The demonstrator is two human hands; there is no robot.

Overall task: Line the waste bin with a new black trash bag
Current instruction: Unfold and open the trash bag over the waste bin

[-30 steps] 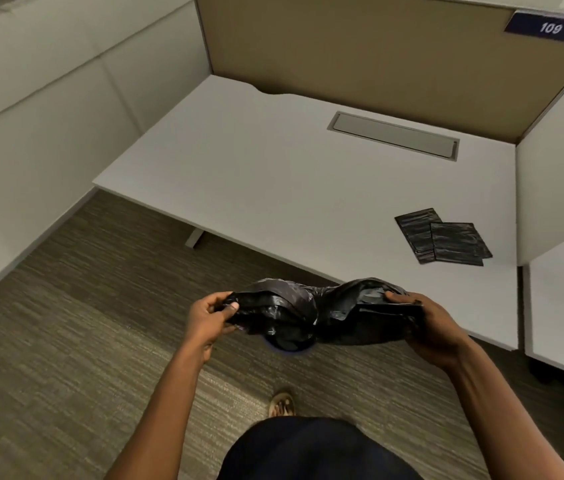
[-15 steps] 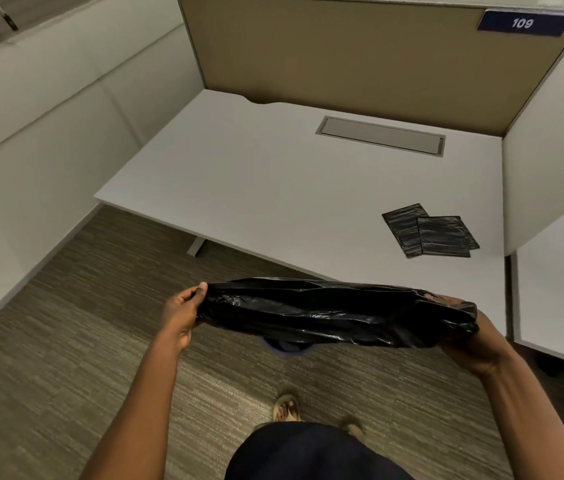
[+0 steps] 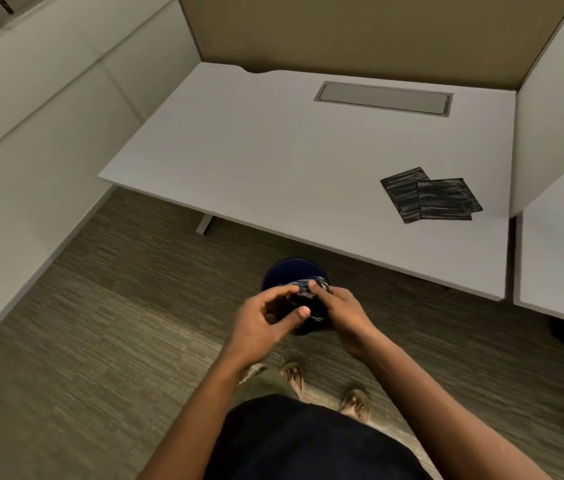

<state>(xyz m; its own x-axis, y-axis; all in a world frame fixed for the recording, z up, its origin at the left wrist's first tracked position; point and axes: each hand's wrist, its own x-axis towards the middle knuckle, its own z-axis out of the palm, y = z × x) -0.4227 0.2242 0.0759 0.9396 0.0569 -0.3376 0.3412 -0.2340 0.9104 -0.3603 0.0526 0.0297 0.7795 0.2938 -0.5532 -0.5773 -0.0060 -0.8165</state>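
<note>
Bag: your crumpled black plastic trash bag (image 3: 308, 299) is bunched into a small wad between your two hands, directly above the bin; bunched this tightly, its long axis and which way its mouth points cannot be told.
Bin: the round dark blue waste bin (image 3: 291, 270) stands upright on the brown striped carpet (image 3: 100, 341), just near of the surface's front edge, its mouth facing up.
Left hand: your left hand (image 3: 266, 320) is palm inward, fingers curled, thumb and forefinger pinching the left side of the wad.
Right hand: your right hand (image 3: 339, 313) faces it, fingertips closed on the wad's top right; the two hands almost touch.
Arms: both forearms reach forward and converge over the bin.
Surface: the white desk surface (image 3: 273, 150) carries two flat folded black bags (image 3: 433, 199), overlapping, at its near right, well apart from your hands.
</note>
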